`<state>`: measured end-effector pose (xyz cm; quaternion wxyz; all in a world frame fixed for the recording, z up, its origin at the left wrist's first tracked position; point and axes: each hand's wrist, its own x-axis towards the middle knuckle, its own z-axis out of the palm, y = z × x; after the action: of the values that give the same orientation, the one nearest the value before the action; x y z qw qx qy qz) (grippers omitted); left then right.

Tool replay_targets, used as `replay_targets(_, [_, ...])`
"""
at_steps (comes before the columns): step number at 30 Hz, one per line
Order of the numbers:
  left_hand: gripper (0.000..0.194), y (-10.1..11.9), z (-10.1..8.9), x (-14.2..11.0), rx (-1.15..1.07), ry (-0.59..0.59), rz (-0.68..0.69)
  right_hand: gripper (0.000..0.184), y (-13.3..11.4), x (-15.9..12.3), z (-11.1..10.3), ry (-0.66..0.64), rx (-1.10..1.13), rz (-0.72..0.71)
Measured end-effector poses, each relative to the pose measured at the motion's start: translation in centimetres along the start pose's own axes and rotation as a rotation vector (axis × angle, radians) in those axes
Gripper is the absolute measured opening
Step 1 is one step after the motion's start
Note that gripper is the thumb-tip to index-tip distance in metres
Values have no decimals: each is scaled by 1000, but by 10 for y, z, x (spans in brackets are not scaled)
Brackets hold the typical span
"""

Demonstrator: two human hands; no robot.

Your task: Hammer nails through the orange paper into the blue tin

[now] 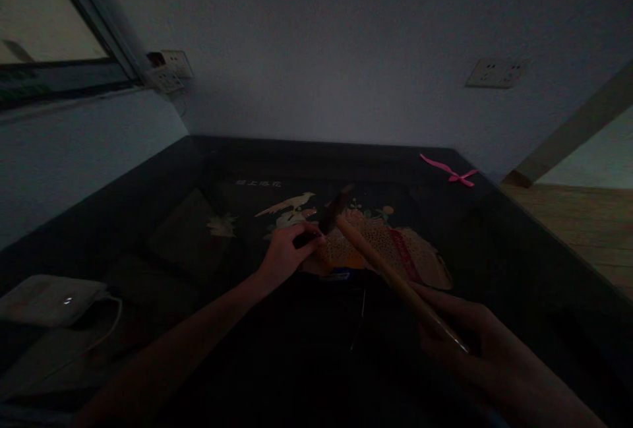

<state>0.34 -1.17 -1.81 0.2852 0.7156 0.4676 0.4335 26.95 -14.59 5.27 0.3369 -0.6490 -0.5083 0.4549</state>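
My right hand [465,336] is wrapped around the lower part of a hammer's wooden handle [390,270]. The dark hammer head [335,210] is at the upper left end, close above the fingertips of my left hand [289,250]. Those fingers are pinched together; whatever they hold is too dark to make out. Beneath the hammer lies a tan, dotted pattern or piece [380,243] with a red band [404,253]. A small orange-and-blue item [339,268] sits just right of my left hand, its kind unclear.
The dark tabletop [237,157] carries a bird picture [291,204] and pale lettering. A pink ribbon bow [459,179] lies at the far right. On the left rests a white device [54,299] with a cable [111,326]. Wall sockets [494,73] are behind; the light is dim.
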Motion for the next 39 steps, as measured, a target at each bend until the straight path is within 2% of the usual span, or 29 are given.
replay_targets(3, [9, 1, 0, 0, -13, 2, 4, 51, 0, -1, 0, 11, -35, -16])
replay_targets(8, [11, 3, 1, 0, 4, 8, -11, 51, 3, 1, -2, -55, -69, -33])
replay_targets(13, [8, 2, 0, -1, 7, 6, -8, 52, 5, 1, -3, 31, -71, -50])
replay_targets(22, [8, 8, -1, 0, -9, 4, -13, 47, 0, -2, 0, 43, -35, -32])
replay_targets(30, [10, 1, 1, -1, 58, 13, -17, 50, 5, 4, -5, -105, -17, -20])
replay_targets(35, [11, 2, -1, -1, 39, 6, -21, 48, 7, 2, -3, 2, -48, -49])
replay_targets(39, [12, 3, 0, -1, 60, 7, -33, 47, 1, 0, 2, -52, 30, -8])
